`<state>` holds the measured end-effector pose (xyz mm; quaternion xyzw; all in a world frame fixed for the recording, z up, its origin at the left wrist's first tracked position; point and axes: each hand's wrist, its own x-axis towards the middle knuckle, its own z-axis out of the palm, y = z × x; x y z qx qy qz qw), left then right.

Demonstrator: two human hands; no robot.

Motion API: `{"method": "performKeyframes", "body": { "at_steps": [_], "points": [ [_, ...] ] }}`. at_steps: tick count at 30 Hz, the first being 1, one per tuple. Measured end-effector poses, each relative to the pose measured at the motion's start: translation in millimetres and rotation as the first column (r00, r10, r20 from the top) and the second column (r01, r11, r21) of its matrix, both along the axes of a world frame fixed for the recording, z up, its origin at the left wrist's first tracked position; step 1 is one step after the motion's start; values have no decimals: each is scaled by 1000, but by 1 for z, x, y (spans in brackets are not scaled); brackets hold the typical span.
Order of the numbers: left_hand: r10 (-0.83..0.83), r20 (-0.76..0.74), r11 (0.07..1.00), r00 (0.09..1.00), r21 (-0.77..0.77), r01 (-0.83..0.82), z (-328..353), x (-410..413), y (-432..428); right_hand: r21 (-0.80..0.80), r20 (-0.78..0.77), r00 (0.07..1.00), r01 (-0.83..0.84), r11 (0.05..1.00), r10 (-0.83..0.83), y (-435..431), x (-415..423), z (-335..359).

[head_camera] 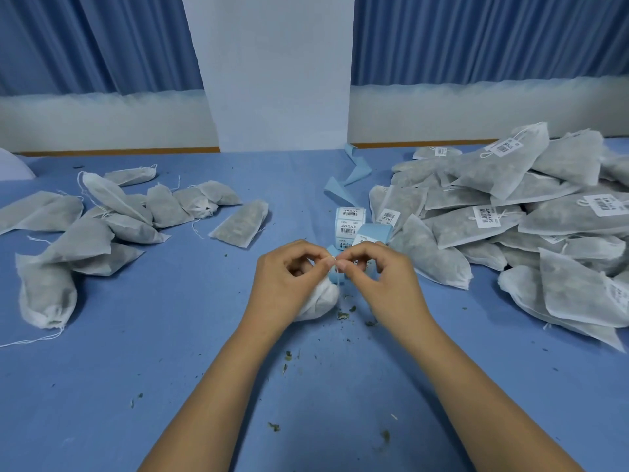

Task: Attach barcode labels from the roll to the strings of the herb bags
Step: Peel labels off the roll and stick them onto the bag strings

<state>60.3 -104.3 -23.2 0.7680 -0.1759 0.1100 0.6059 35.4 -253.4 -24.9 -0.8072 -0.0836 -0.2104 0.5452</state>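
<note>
Both grips are pinching here: the left hand [289, 279] and right hand [379, 281] meet fingertip to fingertip in the middle. Thumb and forefinger of each are pressed on a thin white string [331, 258] that loops up between them, and the other fingers are loosely curled. A white bag [321, 301] lies on the surface right under the left hand, mostly hidden by it. A bit of blue backing paper [336, 279] pokes out just below the pinch, touching the bag. Can't tell whether a label is on the string at that spot, since the fingers cover it. Just behind the hands sits the roll of labels [350, 223], white barcode stickers on blue backing, with its loose end curling toward the right hand. Further back a bare blue strip [355, 172] snakes off toward the wall. Left of the hands, well apart, there's a scattered bunch of plain bags [102, 229] with bare strings trailing. Over on the right is a much bigger heap of tagged bags [503, 219], several with barcode stickers showing on their strings. Crumbs of dried herb [343, 315] are sprinkled over the blue surface [170, 386] around and in front of the hands. At the back, blue curtains [85, 42] hang either side of a white pillar [279, 80].
</note>
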Motion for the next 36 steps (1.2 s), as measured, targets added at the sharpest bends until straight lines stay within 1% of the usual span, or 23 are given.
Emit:
{"method": "performKeyframes", "body": {
  "at_steps": [2,4,6,10,15,17,20,24,26,28,32,34,36],
  "points": [
    [-27,-70,999,997,-30,25,1,0,1,-24,11,1000,-2,1000,2,0,0,0],
    [-88,-129,995,988,-64,81,3,-1,2,-57,30,1000,2,998,0,1,-1,1],
    [-128,-167,989,978,-98,112,4,-2,1,-57,40,999,8,998,-6,1,-1,2],
    [-99,-163,989,982,-128,79,3,-1,2,11,42,998,-46,999,46,0,-2,3],
    [-81,-154,993,985,-100,66,4,-2,4,-14,91,994,-51,999,52,2,-3,3],
    [-77,-159,993,984,-99,62,6,-3,4,-40,100,994,-50,998,54,1,-3,3],
    [-104,-170,990,980,-107,87,8,-5,3,-124,107,993,-31,992,44,1,-4,2],
    [-216,-222,970,951,-155,185,11,-8,4,-210,136,991,23,977,6,2,-2,1],
    [-255,-253,961,933,-172,216,11,-8,4,-253,170,985,51,966,-8,1,0,1],
    [-244,-284,961,927,-198,192,11,-8,3,-282,203,979,57,958,2,2,0,0],
    [-210,-299,961,931,-239,140,9,-5,4,-202,342,940,77,976,-4,1,-3,4],
    [-211,-293,961,933,-235,144,8,-4,4,-235,410,912,97,967,8,1,-3,4],
    [-212,-290,962,933,-230,147,6,-3,5,-270,445,895,138,953,-4,1,-2,2]
  ]
}}
